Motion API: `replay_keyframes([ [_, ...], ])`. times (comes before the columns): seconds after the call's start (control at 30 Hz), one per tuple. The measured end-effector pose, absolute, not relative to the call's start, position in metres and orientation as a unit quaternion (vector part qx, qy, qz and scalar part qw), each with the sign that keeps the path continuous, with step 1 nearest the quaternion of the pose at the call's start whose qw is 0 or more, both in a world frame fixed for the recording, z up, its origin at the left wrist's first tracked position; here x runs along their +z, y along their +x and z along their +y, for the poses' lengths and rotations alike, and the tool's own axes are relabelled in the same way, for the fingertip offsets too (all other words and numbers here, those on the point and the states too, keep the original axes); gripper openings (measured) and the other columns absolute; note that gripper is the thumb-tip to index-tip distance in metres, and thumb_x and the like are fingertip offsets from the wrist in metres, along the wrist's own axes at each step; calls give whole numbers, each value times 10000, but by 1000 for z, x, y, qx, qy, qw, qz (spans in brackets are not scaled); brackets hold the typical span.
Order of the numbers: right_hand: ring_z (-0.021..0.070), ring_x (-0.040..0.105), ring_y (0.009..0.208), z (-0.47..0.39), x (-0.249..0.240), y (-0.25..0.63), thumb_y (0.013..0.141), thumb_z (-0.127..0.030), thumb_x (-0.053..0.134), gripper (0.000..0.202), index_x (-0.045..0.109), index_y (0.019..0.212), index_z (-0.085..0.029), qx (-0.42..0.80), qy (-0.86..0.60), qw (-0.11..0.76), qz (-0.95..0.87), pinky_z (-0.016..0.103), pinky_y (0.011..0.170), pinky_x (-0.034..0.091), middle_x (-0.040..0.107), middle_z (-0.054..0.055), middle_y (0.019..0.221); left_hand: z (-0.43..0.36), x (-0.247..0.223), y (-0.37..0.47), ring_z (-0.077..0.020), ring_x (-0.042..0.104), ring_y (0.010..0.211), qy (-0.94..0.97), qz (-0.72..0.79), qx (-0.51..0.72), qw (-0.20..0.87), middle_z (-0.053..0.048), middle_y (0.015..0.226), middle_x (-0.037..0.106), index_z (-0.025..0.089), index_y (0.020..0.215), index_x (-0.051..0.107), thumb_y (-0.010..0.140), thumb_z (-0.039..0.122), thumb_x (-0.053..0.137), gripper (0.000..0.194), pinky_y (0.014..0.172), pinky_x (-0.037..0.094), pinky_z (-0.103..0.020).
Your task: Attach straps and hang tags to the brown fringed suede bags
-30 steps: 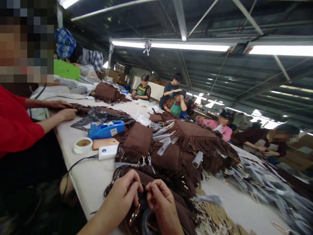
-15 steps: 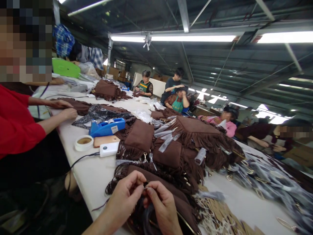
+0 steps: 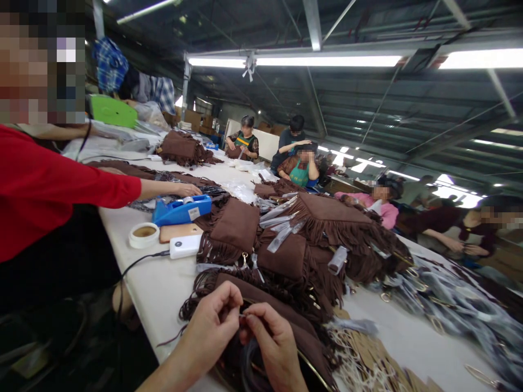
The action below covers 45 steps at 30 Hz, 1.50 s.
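Observation:
My left hand [image 3: 216, 321] and my right hand [image 3: 272, 337] meet fingertip to fingertip at the table's near edge. Both are closed in a pinch on something thin and small that I cannot make out. Beneath them lies a dark brown fringed bag [image 3: 300, 329], its gold zip edge showing beside my right wrist. A loop of clear plastic-wrapped strap [image 3: 249, 362] hangs under my right hand. Just beyond, more brown fringed bags [image 3: 235, 220] are piled, some with plastic-wrapped metal parts.
Left of the pile are a blue tape dispenser [image 3: 180, 212], a tape roll [image 3: 144, 236], a phone [image 3: 178, 233] and a corded white device [image 3: 186, 246]. Tags with strings [image 3: 368, 348] and plastic-wrapped straps [image 3: 457, 299] lie right. A co-worker's red sleeve [image 3: 98, 182] reaches in.
The co-worker in red has stretched an arm across to the tape dispenser. My hands keep nearly the same pinch, with a thin light bit showing between the fingertips. The view has shifted slightly.

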State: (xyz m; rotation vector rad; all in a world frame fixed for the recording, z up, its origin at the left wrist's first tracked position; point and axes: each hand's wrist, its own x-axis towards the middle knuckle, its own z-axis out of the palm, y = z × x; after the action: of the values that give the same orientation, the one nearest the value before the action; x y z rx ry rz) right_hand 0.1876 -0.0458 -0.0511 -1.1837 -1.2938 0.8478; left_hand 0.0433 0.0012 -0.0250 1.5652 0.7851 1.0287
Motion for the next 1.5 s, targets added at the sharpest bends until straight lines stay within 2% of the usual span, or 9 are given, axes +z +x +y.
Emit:
replay_keyframes([
  [0.3,159,607,567,-46,-54,187,903,-400,629,238,692,791,-200,352,-510,553,-556,232,576,466,651,-12,611,2,-26,45,-118,445,586,644,325,431,543,57,643,442,213,735,456,735,215,466,11,550,360,-212],
  [0.63,156,584,575,-48,-50,188,919,-419,606,269,658,771,-201,346,-507,546,-569,230,577,445,628,-13,618,4,-30,42,-119,500,583,655,300,414,557,47,663,509,200,781,504,814,230,524,49,546,382,-208],
  [0.93,153,544,599,-50,-47,191,941,-248,537,218,658,762,-222,188,-524,478,-679,239,569,384,597,-16,659,-2,-34,41,-146,501,661,715,336,406,460,27,682,516,210,721,470,819,157,452,114,618,376,-229],
  [1.2,155,570,622,-46,-46,193,929,-136,493,222,670,820,-214,174,-530,441,-703,236,592,403,619,-11,694,-2,-32,49,-154,473,623,728,355,406,422,22,645,488,216,676,433,813,152,421,151,584,351,-242],
  [1.27,163,613,663,-47,-43,195,934,-131,497,233,702,881,-227,164,-531,438,-706,231,632,447,666,-4,745,1,-29,48,-157,485,636,738,360,390,417,22,655,500,214,690,450,825,150,433,151,601,360,-246],
  [1.33,202,679,836,-55,-43,200,941,-184,538,236,689,1113,-241,141,-525,420,-726,249,760,508,727,32,950,4,-24,43,-166,511,679,762,350,368,401,14,709,540,213,738,495,839,154,460,122,641,383,-254],
  [1.4,274,688,996,-70,-53,210,911,-305,624,489,531,1385,-230,64,-503,374,-776,302,844,543,702,92,1183,7,-19,33,-195,550,838,800,330,353,355,-18,897,601,216,865,562,807,138,524,104,760,417,-281],
  [1.43,310,697,996,-79,-62,217,877,-365,668,642,446,1462,-218,2,-489,338,-804,323,808,568,684,120,1232,9,-18,28,-216,546,936,819,325,345,324,-35,1015,601,221,955,580,768,117,559,215,833,416,-305],
  [1.5,315,738,853,-98,-84,230,863,-364,687,682,424,1483,-257,-120,-485,253,-829,304,619,588,710,121,1188,12,-20,20,-251,510,1058,850,330,310,268,-55,1150,563,233,1089,578,704,74,589,417,916,396,-350],
])
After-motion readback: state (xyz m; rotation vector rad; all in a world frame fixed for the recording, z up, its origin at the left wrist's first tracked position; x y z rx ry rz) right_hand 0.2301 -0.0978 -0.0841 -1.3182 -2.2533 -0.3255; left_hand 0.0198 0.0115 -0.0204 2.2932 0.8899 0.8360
